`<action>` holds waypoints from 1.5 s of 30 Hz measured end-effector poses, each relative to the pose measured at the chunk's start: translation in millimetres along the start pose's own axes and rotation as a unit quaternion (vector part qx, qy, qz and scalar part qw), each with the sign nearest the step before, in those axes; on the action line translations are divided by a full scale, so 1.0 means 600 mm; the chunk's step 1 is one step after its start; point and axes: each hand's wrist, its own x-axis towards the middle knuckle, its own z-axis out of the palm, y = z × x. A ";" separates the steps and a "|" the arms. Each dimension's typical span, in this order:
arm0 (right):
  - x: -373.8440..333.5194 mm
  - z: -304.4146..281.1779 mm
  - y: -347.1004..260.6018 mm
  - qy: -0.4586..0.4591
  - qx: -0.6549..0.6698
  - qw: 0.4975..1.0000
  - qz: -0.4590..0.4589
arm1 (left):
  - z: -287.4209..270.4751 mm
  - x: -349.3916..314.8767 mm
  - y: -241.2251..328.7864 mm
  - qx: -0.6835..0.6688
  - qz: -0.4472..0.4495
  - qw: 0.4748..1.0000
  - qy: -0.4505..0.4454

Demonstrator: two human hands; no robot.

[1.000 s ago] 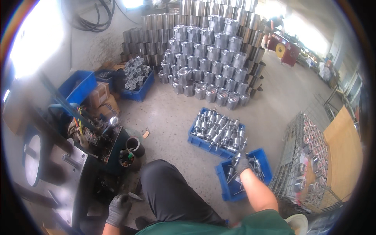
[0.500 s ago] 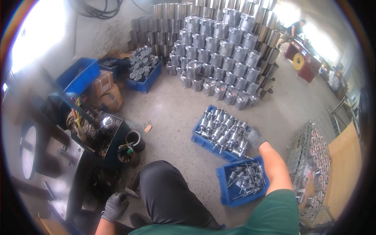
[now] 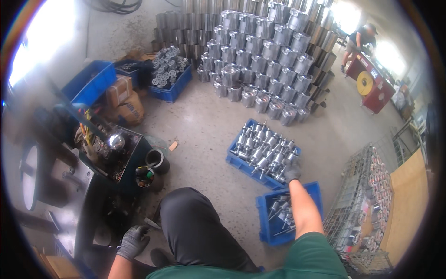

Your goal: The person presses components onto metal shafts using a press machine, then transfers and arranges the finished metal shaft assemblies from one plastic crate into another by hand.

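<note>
We have our right hand [image 3: 291, 171] in a grey glove over the near right corner of the far blue crate [image 3: 248, 171], against the silver shafts [image 3: 265, 149] heaped in it; its fingers blur into the metal, so we cannot tell whether they grip one. Our bare forearm crosses the near blue crate [image 3: 265, 218], hiding much of its right side, while more shafts [image 3: 283, 211] show in it to the left of the arm. Our left hand [image 3: 134, 242], gloved too, hangs low by the machine [image 3: 88, 204], its fingers loosely bent with a gap to the thumb, near a flat metal piece [image 3: 152, 223] beside our leg. Our raised knee [image 3: 193, 209] in dark trousers stands between that hand and both crates. Beyond the knee, a black pot [image 3: 158, 162] and a can [image 3: 145, 176] with something green in it stand next to the machine, and a small tan scrap [image 3: 173, 146] lies on the floor. Farther off, a blue bin [image 3: 169, 95] of metal wheels sits near cardboard boxes [image 3: 120, 89], and a tall stack of silver housings [image 3: 260, 60] closes off the far side. On our right, a wire cage [image 3: 346, 204] full of round parts leans up close to a wooden board [image 3: 404, 195]. In the far right background, a co-worker [image 3: 364, 39] bends over a red bench [image 3: 378, 93].
</note>
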 end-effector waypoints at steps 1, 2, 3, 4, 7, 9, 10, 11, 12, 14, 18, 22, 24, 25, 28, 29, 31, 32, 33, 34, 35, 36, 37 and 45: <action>-0.005 0.004 -0.008 0.004 -0.009 1.000 -0.004 | 0.000 -0.001 0.002 -0.003 -0.007 1.000 -0.003; -0.014 0.011 -0.010 0.053 -0.069 0.996 -0.025 | 0.004 0.002 -0.001 -0.005 -0.003 1.000 -0.003; -0.022 0.013 -0.007 0.065 -0.052 0.997 -0.004 | 0.009 0.004 -0.008 0.001 0.005 1.000 -0.005; -0.039 0.020 -0.039 0.070 -0.027 0.997 0.008 | 0.010 -0.003 -0.015 0.010 0.002 1.000 -0.003; -0.037 0.003 -0.066 0.025 -0.019 0.998 0.063 | 0.009 -0.001 -0.012 0.010 -0.002 1.000 -0.019; -0.027 -0.009 -0.079 0.010 -0.019 0.998 0.061 | 0.015 -0.004 -0.020 0.017 -0.010 1.000 -0.023; -0.031 -0.036 -0.108 -0.022 -0.011 0.997 0.075 | 0.015 -0.003 -0.022 0.025 -0.018 0.999 -0.020; -0.029 -0.036 -0.114 -0.027 -0.011 0.998 0.059 | 0.014 -0.007 -0.023 0.028 -0.022 0.999 -0.020; -0.011 -0.008 -0.098 -0.048 -0.021 0.998 0.047 | 0.012 -0.012 -0.023 0.034 -0.024 0.999 -0.020; 0.023 0.001 -0.016 -0.048 0.037 0.998 0.000 | 0.009 -0.006 -0.015 0.035 -0.013 0.999 -0.030; 0.025 0.029 0.138 0.048 0.314 0.940 0.123 | 0.017 0.013 -0.011 -0.009 -0.024 0.999 -0.040; -0.069 0.009 0.011 -0.012 0.310 0.950 -0.006 | 0.011 -0.002 -0.018 -0.002 -0.035 0.999 -0.030; -0.057 0.025 0.055 0.069 0.044 0.997 -0.004 | 0.021 0.017 -0.017 0.005 -0.023 0.999 -0.047; -0.069 0.016 -0.002 0.039 0.043 0.997 0.048 | 0.016 0.005 -0.022 0.023 -0.040 0.998 -0.048; -0.082 -0.001 -0.037 0.054 0.014 0.994 0.092 | 0.020 0.005 -0.023 0.003 -0.039 0.999 -0.036; -0.088 -0.007 -0.048 0.052 0.000 0.993 0.109 | 0.022 0.008 -0.023 0.003 -0.041 0.999 -0.036; -0.096 -0.026 -0.071 0.058 -0.019 0.988 0.139 | 0.026 0.015 -0.025 0.016 -0.045 0.998 -0.045; -0.093 -0.026 -0.065 0.060 -0.021 0.988 0.141 | 0.030 0.017 -0.026 0.014 -0.044 0.998 -0.047; -0.088 -0.022 -0.058 0.063 -0.018 0.988 0.140 | 0.034 0.019 -0.028 0.005 -0.040 0.998 -0.048; -0.089 -0.023 -0.059 0.065 -0.014 0.988 0.140 | 0.033 0.018 -0.029 -0.002 -0.038 0.998 -0.048; -0.089 -0.025 -0.059 0.065 -0.013 0.988 0.141 | 0.032 0.015 -0.029 -0.001 -0.038 0.998 -0.048; -0.088 -0.027 -0.061 0.031 -0.001 0.989 0.145 | 0.030 0.012 -0.029 0.008 -0.040 0.998 -0.049; -0.081 -0.033 -0.066 -0.002 0.011 0.989 0.148 | 0.031 0.013 -0.027 0.015 -0.042 0.998 -0.047; -0.051 -0.017 -0.056 0.028 -0.033 0.992 0.120 | 0.027 0.013 -0.022 0.029 -0.028 0.997 -0.070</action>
